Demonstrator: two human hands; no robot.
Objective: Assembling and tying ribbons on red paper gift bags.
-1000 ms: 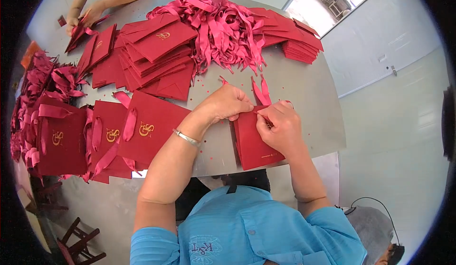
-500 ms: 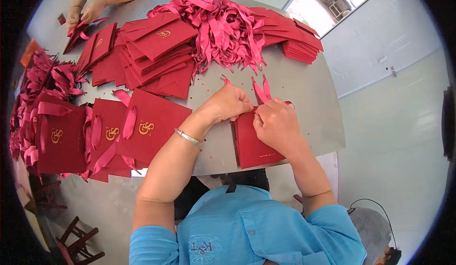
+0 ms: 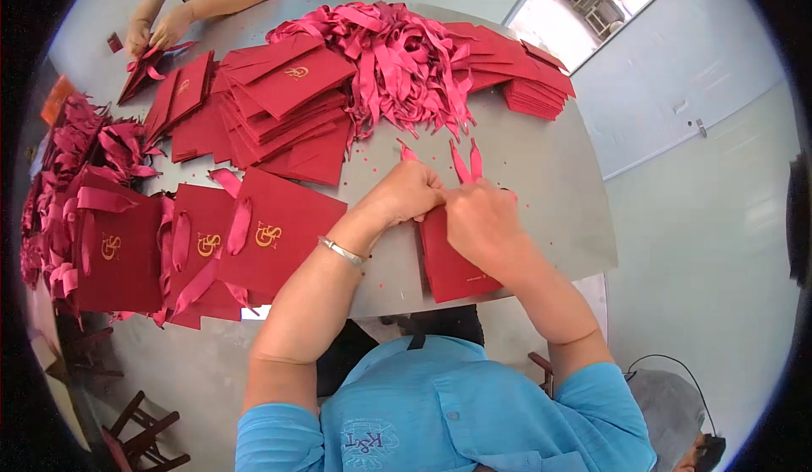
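**Hands close in on the ribbon end of a red bag**

Table (image 3: 541, 184) first: grey, round-edged, loaded with stacks of flat red bags (image 3: 283, 104) and a heap of pink ribbons (image 3: 397, 53); finished bags with ribbon handles (image 3: 194, 248) lie to the person's left. Across the table another person's hands (image 3: 156, 30) work on a bag. Over the last second the person's two hands have drawn together at the top edge of the flat red bag (image 3: 448, 260) near the table's front edge, which suggests the ribbon (image 3: 465, 161) is being threaded. The left hand (image 3: 406, 194) pinches at that edge, wrist bent inward. The right hand (image 3: 480, 222) presses on the bag, fingers curled over the ribbon's lower end.
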